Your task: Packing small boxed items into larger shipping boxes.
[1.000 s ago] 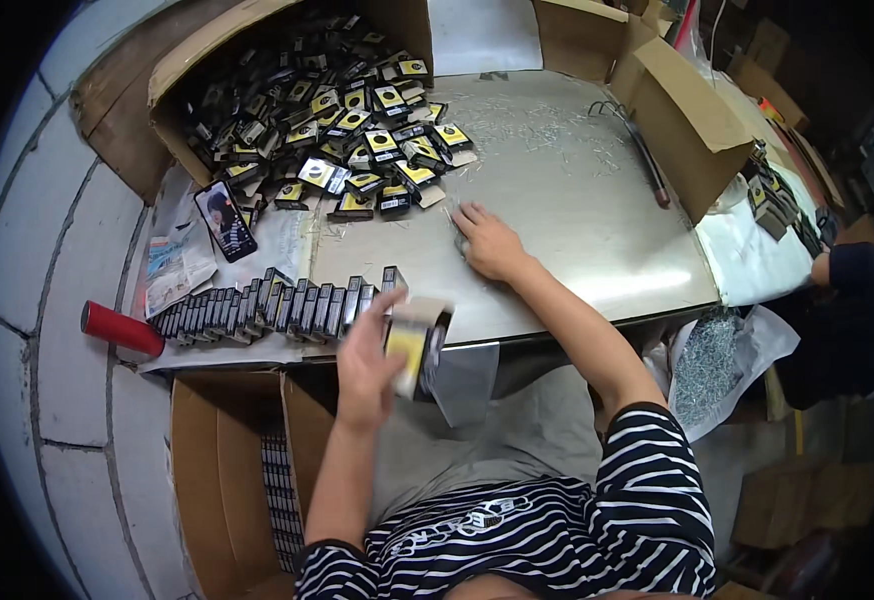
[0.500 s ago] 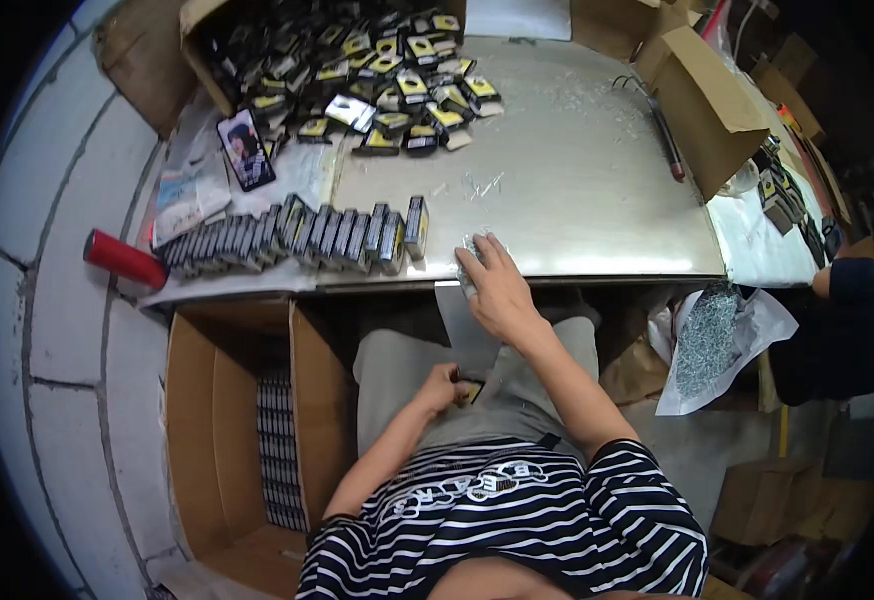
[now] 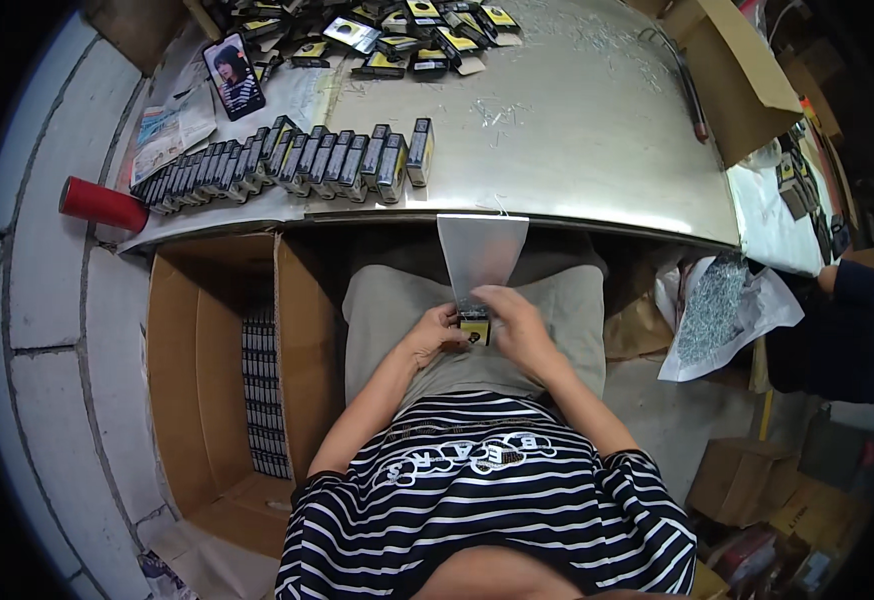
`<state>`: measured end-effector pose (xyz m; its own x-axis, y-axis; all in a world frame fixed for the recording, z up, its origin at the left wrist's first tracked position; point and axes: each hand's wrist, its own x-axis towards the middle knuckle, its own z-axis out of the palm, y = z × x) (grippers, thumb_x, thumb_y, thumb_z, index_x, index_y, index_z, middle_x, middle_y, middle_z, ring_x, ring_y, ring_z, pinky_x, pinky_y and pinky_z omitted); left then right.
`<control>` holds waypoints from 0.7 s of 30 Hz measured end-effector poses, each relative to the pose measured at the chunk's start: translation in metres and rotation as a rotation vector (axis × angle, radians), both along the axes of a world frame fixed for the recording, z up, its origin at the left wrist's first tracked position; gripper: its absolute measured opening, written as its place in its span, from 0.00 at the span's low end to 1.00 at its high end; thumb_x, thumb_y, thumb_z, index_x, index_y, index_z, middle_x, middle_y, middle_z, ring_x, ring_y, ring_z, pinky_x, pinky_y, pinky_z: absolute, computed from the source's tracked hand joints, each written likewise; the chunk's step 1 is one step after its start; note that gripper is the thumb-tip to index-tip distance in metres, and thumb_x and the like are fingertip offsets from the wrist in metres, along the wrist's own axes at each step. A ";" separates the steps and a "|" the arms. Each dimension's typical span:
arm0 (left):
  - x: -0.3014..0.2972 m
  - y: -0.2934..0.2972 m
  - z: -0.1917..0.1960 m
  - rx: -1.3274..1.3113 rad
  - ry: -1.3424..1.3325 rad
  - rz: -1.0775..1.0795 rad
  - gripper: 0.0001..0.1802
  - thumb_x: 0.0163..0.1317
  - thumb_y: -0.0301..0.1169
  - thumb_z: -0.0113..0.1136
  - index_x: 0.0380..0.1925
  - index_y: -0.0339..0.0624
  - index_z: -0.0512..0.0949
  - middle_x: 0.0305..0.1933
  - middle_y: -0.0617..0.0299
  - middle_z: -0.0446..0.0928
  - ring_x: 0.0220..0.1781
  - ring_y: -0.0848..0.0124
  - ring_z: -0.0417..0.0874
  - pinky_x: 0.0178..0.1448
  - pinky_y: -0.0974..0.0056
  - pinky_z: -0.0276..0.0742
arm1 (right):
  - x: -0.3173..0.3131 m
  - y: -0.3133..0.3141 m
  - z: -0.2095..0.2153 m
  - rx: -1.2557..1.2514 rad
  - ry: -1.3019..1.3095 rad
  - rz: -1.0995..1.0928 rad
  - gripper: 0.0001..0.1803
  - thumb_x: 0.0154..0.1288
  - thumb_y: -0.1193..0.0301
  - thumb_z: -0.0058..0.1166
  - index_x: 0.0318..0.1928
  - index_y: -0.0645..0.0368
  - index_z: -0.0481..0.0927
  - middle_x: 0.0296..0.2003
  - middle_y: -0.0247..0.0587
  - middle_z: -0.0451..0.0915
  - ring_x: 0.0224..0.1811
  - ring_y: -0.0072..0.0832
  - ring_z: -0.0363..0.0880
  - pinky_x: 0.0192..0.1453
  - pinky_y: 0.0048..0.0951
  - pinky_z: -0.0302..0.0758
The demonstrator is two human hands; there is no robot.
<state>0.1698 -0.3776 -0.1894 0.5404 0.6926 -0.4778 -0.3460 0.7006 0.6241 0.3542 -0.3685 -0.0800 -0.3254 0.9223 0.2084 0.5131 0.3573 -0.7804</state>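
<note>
Above my lap, my left hand (image 3: 435,335) grips a small black-and-yellow box (image 3: 475,332) by its side. My right hand (image 3: 519,325) is curled over the far end of that box, fingers close together. A glint of thin metal pins (image 3: 470,309) shows at its fingertips, though how many is hidden. Just beyond my hands, a pale sloping sheet (image 3: 482,245) hangs from the table's edge toward my lap. More thin pins (image 3: 497,112) lie scattered on the metal tabletop (image 3: 577,160).
A row of upright small boxes (image 3: 302,160) lines the table's front left, near a phone (image 3: 234,77) and a red cylinder (image 3: 103,203). Loose boxes (image 3: 422,40) pile up behind. A carton (image 3: 212,380) with packed boxes stands left; a bag of pins (image 3: 712,310) sits right.
My right hand has come back from the pins at the table edge to the small box. My left hand has raised the box slightly, and the view has tipped downward.
</note>
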 end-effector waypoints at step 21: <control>0.020 0.011 0.177 1.361 1.077 0.371 0.33 0.69 0.43 0.42 0.67 0.32 0.53 0.67 0.47 0.61 0.68 0.55 0.61 0.70 0.52 0.52 | 0.000 0.041 0.079 -0.240 0.159 0.170 0.15 0.49 0.82 0.52 0.41 0.67 0.80 0.34 0.55 0.81 0.36 0.42 0.82 0.42 0.35 0.77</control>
<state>0.1893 -0.3666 -0.0127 0.1426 0.8653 0.4805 0.5652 -0.4697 0.6782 0.3540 -0.3270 -0.0008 -0.4597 0.8865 0.0521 0.3266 0.2233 -0.9184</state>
